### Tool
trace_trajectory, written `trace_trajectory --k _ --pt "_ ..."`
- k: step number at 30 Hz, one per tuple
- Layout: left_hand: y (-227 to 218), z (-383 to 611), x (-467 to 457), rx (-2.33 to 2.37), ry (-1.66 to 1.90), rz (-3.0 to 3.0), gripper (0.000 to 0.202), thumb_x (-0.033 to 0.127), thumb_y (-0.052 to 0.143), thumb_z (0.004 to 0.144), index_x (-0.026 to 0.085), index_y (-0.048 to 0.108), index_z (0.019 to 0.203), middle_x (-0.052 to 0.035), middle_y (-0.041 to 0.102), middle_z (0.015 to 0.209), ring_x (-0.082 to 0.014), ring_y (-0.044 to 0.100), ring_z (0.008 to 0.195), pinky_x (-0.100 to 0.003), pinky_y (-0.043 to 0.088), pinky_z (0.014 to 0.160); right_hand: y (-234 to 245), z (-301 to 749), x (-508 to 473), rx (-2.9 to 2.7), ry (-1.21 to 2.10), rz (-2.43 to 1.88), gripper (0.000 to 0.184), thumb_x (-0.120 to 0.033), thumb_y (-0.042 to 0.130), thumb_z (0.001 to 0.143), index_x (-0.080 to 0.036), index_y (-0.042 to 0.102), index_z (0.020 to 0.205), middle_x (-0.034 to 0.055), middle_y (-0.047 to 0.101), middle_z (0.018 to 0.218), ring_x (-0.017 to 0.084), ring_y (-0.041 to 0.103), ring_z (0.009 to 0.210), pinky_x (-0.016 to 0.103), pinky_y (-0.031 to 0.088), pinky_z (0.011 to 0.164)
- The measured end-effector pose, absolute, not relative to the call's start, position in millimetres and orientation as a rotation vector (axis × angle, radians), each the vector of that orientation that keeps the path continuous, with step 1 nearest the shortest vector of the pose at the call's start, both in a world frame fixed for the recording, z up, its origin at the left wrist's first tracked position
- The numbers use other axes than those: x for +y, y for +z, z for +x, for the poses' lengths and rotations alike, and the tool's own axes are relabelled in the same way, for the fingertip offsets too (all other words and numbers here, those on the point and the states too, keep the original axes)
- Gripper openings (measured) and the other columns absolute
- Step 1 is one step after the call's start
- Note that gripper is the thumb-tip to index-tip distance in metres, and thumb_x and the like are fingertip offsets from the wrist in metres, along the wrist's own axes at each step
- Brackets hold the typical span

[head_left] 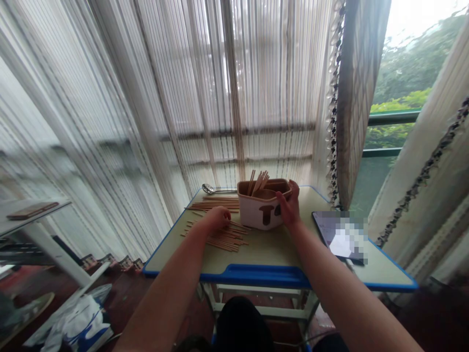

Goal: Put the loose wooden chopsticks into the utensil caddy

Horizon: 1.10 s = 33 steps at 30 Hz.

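Note:
My right hand [289, 205] grips the right side of a white box-shaped holder [251, 212] with a brown rim and brown markings, thumb at the front wall. Several wooden chopsticks [261, 180] stand in the holder, leaning at its left part. My left hand [219, 218] is just left of the holder, over loose chopsticks [225, 239] lying on the table. Its fingers are curled together, and what they hold, if anything, is hidden. Longer sticks [212, 205] lie in a bunch behind the left hand.
A metal slotted spoon [208, 188] lies at the back left of the table [264, 249], which has a blue edge. A tablet [337, 237] with a cable is at the right. Striped curtains [205, 98] hang close behind; a white side table [36, 212] stands far left.

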<state>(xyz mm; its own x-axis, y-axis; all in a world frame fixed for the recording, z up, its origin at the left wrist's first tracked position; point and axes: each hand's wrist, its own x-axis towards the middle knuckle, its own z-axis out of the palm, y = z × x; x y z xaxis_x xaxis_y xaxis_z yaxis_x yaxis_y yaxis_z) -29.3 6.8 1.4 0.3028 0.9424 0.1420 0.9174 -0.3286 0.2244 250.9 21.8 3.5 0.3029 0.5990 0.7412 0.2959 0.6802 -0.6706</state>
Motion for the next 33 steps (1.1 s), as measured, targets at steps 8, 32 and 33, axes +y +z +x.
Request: trace_trajectory --k 8,32,33 --pt "7 -31 3 1.687 0.339 2.411 0.021 0.022 0.057 0.064 0.019 0.071 0.079 -0.0029 0.067 0.079 -0.0164 0.06 0.073 -0.024 0.044 0.067 -2 247 26 -1.288 0.423 -0.823 0.068 -0.048 0.066 0.069 -0.02 0.04 0.125 0.0095 0.061 0.106 0.022 0.059 0.093 0.038 0.048 0.082" --pt "58 -11 -5 1.222 2.051 1.785 0.03 0.036 0.058 0.077 0.015 0.064 0.097 -0.005 0.066 0.086 -0.0126 0.061 0.076 -0.025 0.05 0.069 -7 260 35 -1.262 0.192 -0.988 0.053 -0.056 0.059 0.071 -0.018 0.055 0.108 0.0057 0.065 0.086 0.022 0.06 0.076 0.034 0.048 0.067" --pt "65 -5 -3 1.166 2.131 1.704 0.031 0.038 0.059 0.076 0.016 0.063 0.098 -0.005 0.067 0.086 -0.0124 0.062 0.076 -0.024 0.051 0.067 -7 260 36 -1.265 0.187 -0.987 0.053 -0.056 0.059 0.071 -0.018 0.055 0.108 0.0059 0.066 0.086 0.022 0.061 0.076 0.035 0.048 0.068"
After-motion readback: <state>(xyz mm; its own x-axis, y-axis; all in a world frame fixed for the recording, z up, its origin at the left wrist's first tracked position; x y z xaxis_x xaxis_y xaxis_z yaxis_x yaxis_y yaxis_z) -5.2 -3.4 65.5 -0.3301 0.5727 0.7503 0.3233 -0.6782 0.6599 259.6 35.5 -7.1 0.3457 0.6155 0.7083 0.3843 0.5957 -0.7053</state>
